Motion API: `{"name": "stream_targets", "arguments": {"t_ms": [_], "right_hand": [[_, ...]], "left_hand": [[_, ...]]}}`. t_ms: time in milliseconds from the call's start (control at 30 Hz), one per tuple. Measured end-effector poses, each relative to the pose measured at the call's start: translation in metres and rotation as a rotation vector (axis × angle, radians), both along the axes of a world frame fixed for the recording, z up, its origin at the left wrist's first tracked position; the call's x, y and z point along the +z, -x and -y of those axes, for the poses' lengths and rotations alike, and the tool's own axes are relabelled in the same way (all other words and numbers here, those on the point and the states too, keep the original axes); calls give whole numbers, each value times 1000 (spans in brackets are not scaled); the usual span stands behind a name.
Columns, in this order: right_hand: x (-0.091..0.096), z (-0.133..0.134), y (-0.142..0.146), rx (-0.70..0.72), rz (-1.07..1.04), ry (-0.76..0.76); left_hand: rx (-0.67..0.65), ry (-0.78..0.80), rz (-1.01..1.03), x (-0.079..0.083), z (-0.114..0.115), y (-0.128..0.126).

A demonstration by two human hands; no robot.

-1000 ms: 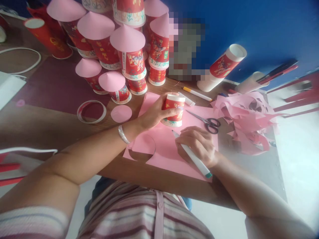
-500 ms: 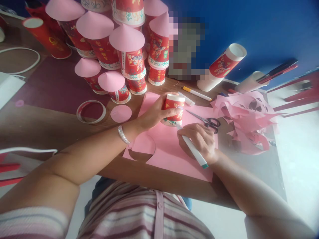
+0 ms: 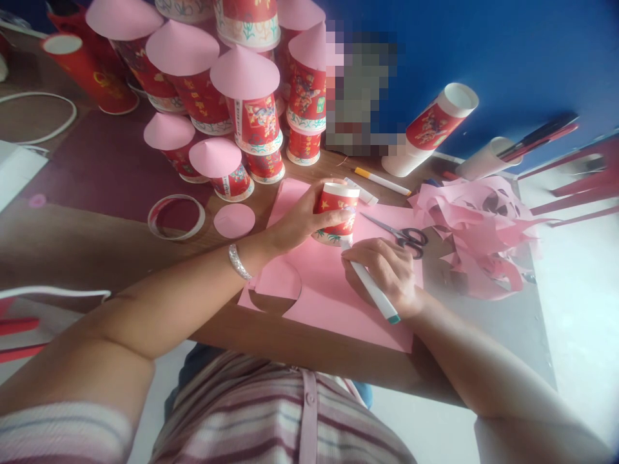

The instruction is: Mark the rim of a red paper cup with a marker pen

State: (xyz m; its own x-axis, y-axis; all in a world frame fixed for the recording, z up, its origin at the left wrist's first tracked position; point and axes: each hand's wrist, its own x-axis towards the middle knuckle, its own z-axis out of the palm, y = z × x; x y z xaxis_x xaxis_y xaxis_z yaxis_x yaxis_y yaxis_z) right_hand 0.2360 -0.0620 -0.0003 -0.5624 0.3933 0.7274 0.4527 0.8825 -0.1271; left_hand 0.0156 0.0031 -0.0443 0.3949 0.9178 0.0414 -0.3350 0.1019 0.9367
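Observation:
My left hand (image 3: 300, 219) is closed around a red paper cup (image 3: 337, 212) that stands upside down on a pink paper sheet (image 3: 333, 290). In my right hand (image 3: 387, 274) I grip a white marker (image 3: 370, 287) with a green end, its tip touching the sheet at the cup's rim. The sheet has a round hole cut near its left edge. Black-handled scissors (image 3: 403, 235) lie on the sheet just behind my right hand.
A stack of red cups with pink cone lids (image 3: 232, 96) fills the back left. A pink paper disc (image 3: 235, 220) and a tape ring (image 3: 176, 217) lie beside it. Pink paper scraps (image 3: 474, 232) pile at the right. A pen (image 3: 382, 182) and toppled cup stacks (image 3: 430, 129) lie behind.
My right hand has moved up with the marker, bringing its tip from the open sheet to the base of the cup. My left hand has kept the cup still.

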Motion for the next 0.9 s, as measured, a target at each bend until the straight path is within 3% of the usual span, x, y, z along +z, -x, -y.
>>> {"name": "stream_targets", "arguments": {"t_ms": [900], "right_hand": [[-1, -1, 0, -59, -4, -33]], "left_hand": [[-16, 42, 27, 1, 1, 2]]}}
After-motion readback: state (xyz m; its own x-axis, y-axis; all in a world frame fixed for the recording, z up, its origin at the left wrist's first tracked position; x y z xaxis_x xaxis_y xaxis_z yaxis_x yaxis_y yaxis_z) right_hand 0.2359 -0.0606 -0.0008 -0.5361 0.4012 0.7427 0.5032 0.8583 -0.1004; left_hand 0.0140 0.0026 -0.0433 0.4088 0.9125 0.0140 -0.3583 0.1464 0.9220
